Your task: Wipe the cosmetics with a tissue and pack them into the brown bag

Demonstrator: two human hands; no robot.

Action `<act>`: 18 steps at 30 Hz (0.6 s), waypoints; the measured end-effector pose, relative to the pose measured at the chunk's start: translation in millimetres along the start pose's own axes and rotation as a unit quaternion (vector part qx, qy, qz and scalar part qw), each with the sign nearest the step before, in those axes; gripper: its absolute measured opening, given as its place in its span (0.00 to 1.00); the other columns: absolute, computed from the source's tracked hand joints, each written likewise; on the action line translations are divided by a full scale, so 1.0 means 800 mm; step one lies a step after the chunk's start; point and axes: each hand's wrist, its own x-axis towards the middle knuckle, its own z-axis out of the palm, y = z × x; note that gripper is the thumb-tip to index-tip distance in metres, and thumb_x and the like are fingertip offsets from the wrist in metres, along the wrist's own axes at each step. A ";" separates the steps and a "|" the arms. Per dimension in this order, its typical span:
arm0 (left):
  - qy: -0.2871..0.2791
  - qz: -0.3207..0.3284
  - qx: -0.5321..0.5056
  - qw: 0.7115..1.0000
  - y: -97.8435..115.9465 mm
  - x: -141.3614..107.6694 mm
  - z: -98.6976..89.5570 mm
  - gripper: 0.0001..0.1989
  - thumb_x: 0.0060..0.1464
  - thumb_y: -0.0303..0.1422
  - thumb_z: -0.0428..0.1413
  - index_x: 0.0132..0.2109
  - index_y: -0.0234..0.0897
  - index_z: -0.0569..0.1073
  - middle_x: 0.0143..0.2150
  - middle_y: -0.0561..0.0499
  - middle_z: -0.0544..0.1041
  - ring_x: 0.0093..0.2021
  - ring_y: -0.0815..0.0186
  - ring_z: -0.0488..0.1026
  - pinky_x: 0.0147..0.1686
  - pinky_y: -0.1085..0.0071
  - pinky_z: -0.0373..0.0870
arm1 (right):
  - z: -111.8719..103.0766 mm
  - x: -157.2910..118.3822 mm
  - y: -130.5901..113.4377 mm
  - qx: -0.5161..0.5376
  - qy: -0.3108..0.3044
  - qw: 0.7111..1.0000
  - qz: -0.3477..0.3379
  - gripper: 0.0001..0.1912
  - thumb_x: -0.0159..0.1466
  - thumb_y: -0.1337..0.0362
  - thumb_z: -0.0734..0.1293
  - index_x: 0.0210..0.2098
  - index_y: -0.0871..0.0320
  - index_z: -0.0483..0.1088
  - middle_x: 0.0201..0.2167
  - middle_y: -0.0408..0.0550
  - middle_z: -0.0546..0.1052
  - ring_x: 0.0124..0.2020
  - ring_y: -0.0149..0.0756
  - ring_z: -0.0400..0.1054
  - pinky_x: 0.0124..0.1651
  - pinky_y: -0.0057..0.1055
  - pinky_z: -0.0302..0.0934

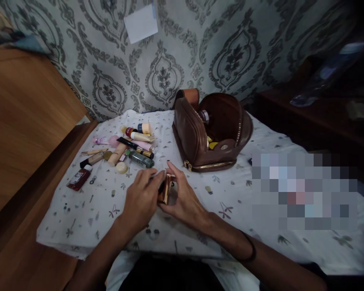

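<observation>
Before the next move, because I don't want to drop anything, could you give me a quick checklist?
1. Left hand and right hand both on the gold-edged case: ok.
2. Case fastened shut: cannot tell, fingers cover much of it.
3. Bag standing upright: ok.
4. Bag's top unzipped: ok, it gapes open.
5. Green bottle clear of the bag: ok, it lies apart.
6. Red bottle standing: not ok, it lies down.

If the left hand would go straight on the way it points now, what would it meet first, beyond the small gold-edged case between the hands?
Most likely the right hand, holding the other side of the gold-edged case; depth between them is hard to judge.
</observation>
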 end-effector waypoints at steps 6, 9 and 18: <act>0.003 -0.201 -0.186 0.962 -0.026 -0.011 -0.004 0.18 0.66 0.37 0.47 0.57 0.36 0.73 0.49 0.43 0.76 0.50 0.60 0.74 0.52 0.61 0.72 | -0.005 0.004 -0.005 -0.027 0.045 0.999 -0.007 0.46 0.56 0.64 0.74 0.68 0.53 0.50 0.58 0.58 0.66 0.60 0.53 0.64 0.61 0.53 0.62; -0.021 -0.305 -0.382 0.872 -0.022 -0.012 -0.005 0.22 0.62 0.46 0.52 0.54 0.35 0.75 0.49 0.43 0.79 0.51 0.57 0.76 0.56 0.60 0.71 | -0.008 0.004 -0.009 -0.049 0.025 0.997 -0.052 0.39 0.58 0.64 0.73 0.64 0.52 0.55 0.57 0.58 0.66 0.61 0.51 0.61 0.62 0.51 0.62; 0.002 -0.396 -0.397 0.828 -0.035 -0.047 0.027 0.24 0.62 0.53 0.50 0.52 0.42 0.77 0.52 0.43 0.80 0.46 0.53 0.81 0.34 0.62 0.80 | -0.049 0.002 -0.041 -0.155 -0.100 0.971 -0.152 0.27 0.66 0.56 0.69 0.61 0.57 0.62 0.67 0.65 0.53 0.71 0.51 0.47 0.65 0.49 0.59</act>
